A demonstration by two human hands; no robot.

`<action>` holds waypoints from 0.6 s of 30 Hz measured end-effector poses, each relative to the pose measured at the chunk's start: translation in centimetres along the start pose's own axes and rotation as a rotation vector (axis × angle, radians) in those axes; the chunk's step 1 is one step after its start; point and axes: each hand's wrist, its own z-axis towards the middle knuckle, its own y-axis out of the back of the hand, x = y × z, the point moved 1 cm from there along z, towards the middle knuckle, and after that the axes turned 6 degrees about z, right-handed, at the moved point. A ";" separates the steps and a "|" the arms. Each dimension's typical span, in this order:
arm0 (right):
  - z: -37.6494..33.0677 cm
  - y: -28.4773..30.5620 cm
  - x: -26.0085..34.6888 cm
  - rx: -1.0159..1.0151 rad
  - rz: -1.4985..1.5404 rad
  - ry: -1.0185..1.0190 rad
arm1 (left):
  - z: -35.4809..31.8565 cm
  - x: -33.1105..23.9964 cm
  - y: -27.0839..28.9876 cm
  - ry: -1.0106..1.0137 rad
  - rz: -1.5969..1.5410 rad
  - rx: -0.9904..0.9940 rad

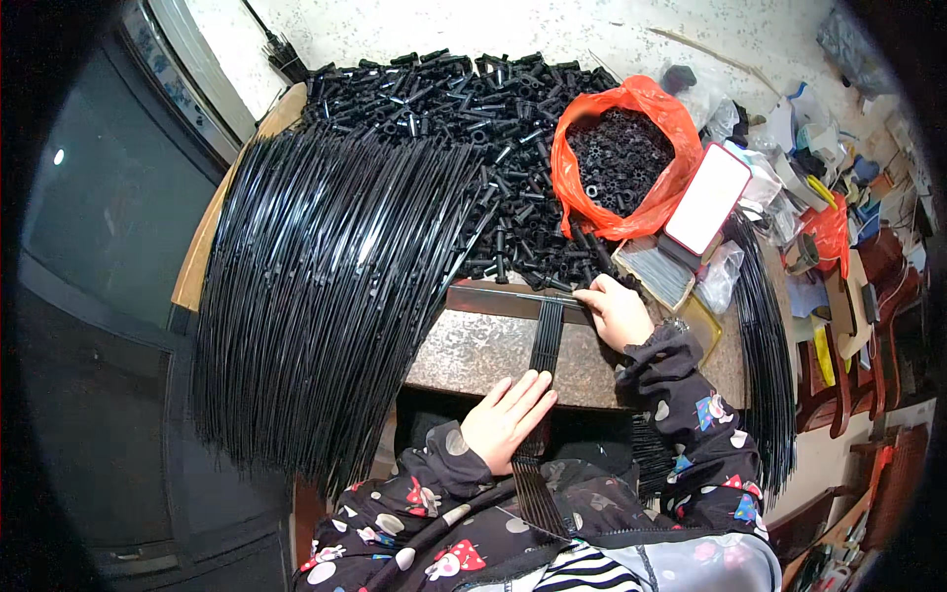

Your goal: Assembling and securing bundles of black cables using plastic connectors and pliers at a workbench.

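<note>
My left hand [508,419] lies with its fingers stretched out over a flat row of thin black rods [547,340]. The rods run from the table's front edge down to my lap, side by side. At their far ends, my right hand [619,311] has thumb and forefinger pinched together beside a thin silvery strip [513,293] along a low block. What the pinch holds, if anything, is too small to make out. Just beyond the right hand lie short black plastic tubes [501,252], part of a large heap.
A thick bundle of long black rods [326,286] covers the left side, overhanging the table [464,345]. Far right of centre stands a red plastic bag [567,178] of small black toothed pieces. A white-screened phone [707,200], a clear box [659,271] and more rods [764,365] are at right.
</note>
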 end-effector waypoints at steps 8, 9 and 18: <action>2.1 -0.4 0.7 0.072 -0.160 0.100 | -0.5 0.3 0.0 -0.004 -0.007 -0.004; 2.1 0.0 0.6 0.010 -0.229 0.157 | -0.5 0.3 -0.1 -0.008 -0.008 -0.009; 0.9 -1.1 0.5 0.038 -0.081 0.096 | -0.5 0.2 0.2 -0.020 0.042 -0.003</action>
